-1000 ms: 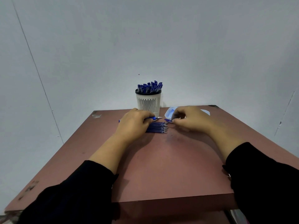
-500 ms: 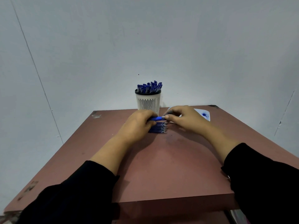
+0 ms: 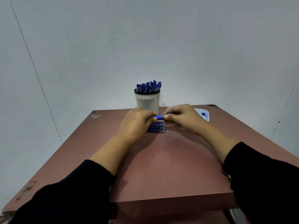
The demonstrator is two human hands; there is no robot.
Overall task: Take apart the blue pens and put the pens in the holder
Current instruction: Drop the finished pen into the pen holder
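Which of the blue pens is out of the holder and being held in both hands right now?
The single blue pen held level between the left hand and right hand, just above the refills. The others stand upright in the holder.

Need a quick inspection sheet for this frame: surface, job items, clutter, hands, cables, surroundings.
Surface: reddish-brown table, worn at the far corners.
Job's things: blue pen held level between both hands; row of refills lying flat beneath it; slotted white holder upright at the far edge, packed with blue pens.
Clutter: white tray with a blue ink stain, behind the right hand.
Grips: left hand closed on the pen barrel; right hand pinching the tip end.
Cables: nothing seen.
Surroundings: bare grey wall, black sleeves.
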